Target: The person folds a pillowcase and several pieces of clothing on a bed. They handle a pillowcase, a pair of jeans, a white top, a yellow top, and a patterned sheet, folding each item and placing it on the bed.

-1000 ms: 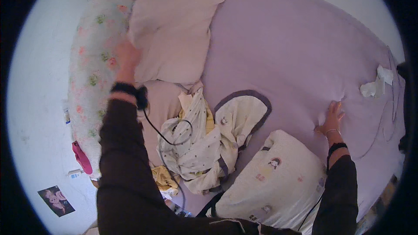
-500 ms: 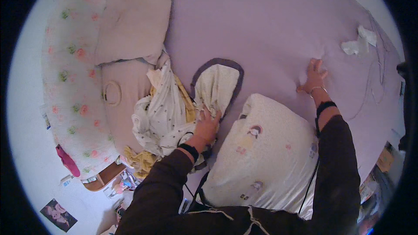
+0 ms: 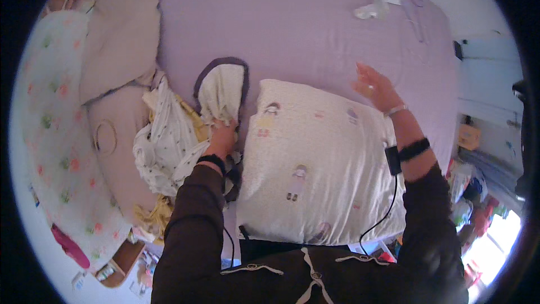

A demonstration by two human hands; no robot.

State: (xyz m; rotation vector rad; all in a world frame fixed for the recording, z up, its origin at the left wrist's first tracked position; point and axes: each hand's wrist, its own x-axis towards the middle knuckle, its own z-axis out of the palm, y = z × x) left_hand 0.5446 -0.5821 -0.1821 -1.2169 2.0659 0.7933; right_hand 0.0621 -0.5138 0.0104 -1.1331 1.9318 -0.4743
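Note:
My left hand (image 3: 223,138) closes on the gathered lower end of a cream cloth with a dark purple border (image 3: 222,87), which lies spread on the lilac bed sheet (image 3: 270,22). Beside that hand is a crumpled white garment with small dark marks (image 3: 169,146), with yellow fabric at its edge. Over the sheet, beyond the far right corner of a cream folded quilt printed with small doll figures (image 3: 326,163), my right hand (image 3: 378,87) is lifted with its fingers loosely extended. Nothing shows in it. The quilt lies between my forearms, close to my body.
A pink-beige pillow (image 3: 126,28) lies at the far left, next to a flower-printed headboard cover (image 3: 56,129). On another pinkish pillow sits a pale ring-shaped band (image 3: 106,137). White crumpled cloths (image 3: 377,5) are on the bed's far right. Cluttered items (image 3: 472,191) stand beyond the right edge.
My right hand has come off the sheet, where it was pressed with fingers spread, and drawn nearer the quilt. My left hand has gathered the bordered cloth's end. The view has shifted right.

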